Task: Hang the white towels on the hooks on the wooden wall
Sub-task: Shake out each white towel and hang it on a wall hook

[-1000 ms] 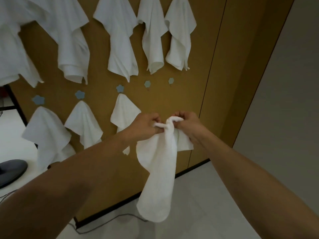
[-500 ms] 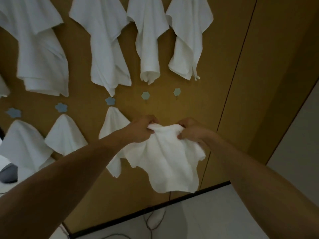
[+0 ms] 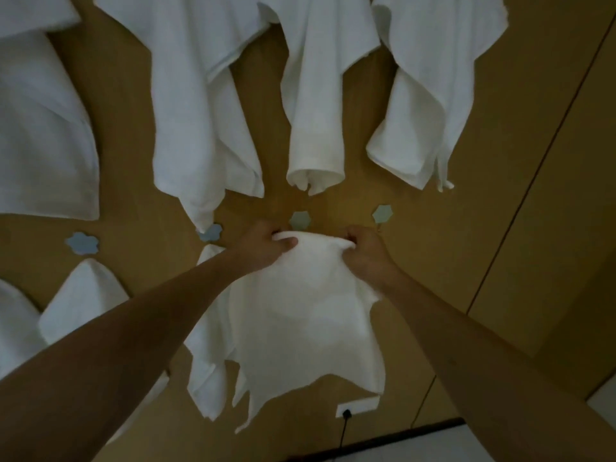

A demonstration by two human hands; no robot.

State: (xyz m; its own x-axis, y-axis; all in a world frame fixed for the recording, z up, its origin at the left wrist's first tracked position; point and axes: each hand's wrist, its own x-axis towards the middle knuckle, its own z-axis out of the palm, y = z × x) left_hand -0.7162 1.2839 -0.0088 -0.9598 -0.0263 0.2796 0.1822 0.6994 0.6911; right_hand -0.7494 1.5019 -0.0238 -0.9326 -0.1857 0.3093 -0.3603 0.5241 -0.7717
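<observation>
I hold a white towel point(image 3: 306, 315) spread between both hands against the wooden wall point(image 3: 433, 248). My left hand point(image 3: 266, 250) grips its upper left edge and my right hand point(image 3: 366, 253) grips its upper right edge. The top edge lies just below a pale blue flower-shaped hook point(image 3: 300, 220). A second bare hook point(image 3: 382, 213) sits just above my right hand. Several white towels hang in an upper row point(image 3: 313, 105) and a lower row point(image 3: 83, 305). One hung towel point(image 3: 206, 368) is partly hidden behind the held one.
More blue hooks point(image 3: 82, 243) point(image 3: 210, 232) dot the wall to the left. A white wall socket point(image 3: 358, 405) with a black plug and cable sits low on the wall. A dark skirting strip runs along the bottom, with pale floor point(image 3: 603, 398) at right.
My hands have pulled apart and risen towards the wall, spreading the towel from a bunched strand into a wide sheet. Its top edge has come up close under the bare hooks.
</observation>
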